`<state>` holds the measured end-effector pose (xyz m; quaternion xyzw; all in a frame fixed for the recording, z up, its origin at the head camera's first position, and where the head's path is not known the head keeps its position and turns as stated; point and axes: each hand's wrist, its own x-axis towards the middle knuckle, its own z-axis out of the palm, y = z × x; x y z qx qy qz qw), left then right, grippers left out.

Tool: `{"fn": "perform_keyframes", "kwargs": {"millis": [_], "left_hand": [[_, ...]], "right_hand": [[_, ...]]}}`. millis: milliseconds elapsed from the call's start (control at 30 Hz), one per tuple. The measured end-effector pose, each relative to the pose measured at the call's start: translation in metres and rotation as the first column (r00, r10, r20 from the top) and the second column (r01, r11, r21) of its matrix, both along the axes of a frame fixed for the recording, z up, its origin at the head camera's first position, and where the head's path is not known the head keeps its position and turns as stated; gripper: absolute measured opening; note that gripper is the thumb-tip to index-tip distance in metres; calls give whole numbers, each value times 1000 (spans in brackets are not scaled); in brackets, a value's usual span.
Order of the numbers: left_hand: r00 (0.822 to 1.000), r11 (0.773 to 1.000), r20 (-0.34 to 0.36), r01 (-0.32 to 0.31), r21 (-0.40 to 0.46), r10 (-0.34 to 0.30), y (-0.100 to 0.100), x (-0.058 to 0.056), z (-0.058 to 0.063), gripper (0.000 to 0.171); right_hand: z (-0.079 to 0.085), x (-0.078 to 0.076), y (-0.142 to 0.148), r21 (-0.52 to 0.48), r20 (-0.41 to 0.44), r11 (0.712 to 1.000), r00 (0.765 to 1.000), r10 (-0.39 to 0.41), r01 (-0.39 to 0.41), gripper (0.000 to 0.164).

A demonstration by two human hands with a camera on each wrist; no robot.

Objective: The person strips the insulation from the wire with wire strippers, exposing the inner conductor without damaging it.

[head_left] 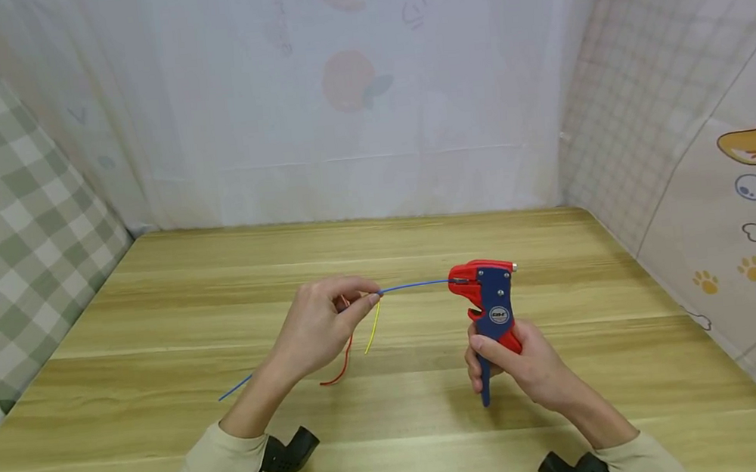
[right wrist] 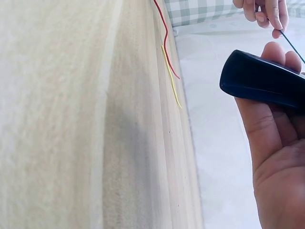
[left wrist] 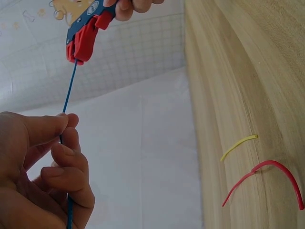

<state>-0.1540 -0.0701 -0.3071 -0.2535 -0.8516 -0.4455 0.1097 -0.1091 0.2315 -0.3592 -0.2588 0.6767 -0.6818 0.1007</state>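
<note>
In the head view my left hand (head_left: 321,325) pinches a blue wire (head_left: 413,286) between thumb and index finger. The wire runs right into the jaws of a red and blue wire stripper (head_left: 494,304); its other end sticks out left of my wrist. My right hand (head_left: 527,362) grips the stripper's handles, which stand nearly upright. In the left wrist view the blue wire (left wrist: 70,90) passes through my left fingers up to the stripper's red nose (left wrist: 82,45). The right wrist view shows only the dark handle end (right wrist: 262,78) in my right palm.
A red wire (head_left: 345,364) and a shorter yellow wire (head_left: 373,327) lie on the wooden table (head_left: 184,285), beyond and below my left hand. White and checked cloths hang around the table's back and sides. Black wrist mounts (head_left: 292,453) sit at both sleeves.
</note>
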Motion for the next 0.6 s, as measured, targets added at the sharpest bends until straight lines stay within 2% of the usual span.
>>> {"fn": "perform_keyframes", "kwargs": {"millis": [167,600], "left_hand": [[1000,1000,4,3,0,-3,0,-1,0,13],[1000,1000,8,9,11,-9,-1,-1,1,13]], "right_hand": [[-1,0,0,-4,-11,1000,1000,3,-3,17],[0,0,-2,39,-34,998,998,-50,51,17]]}}
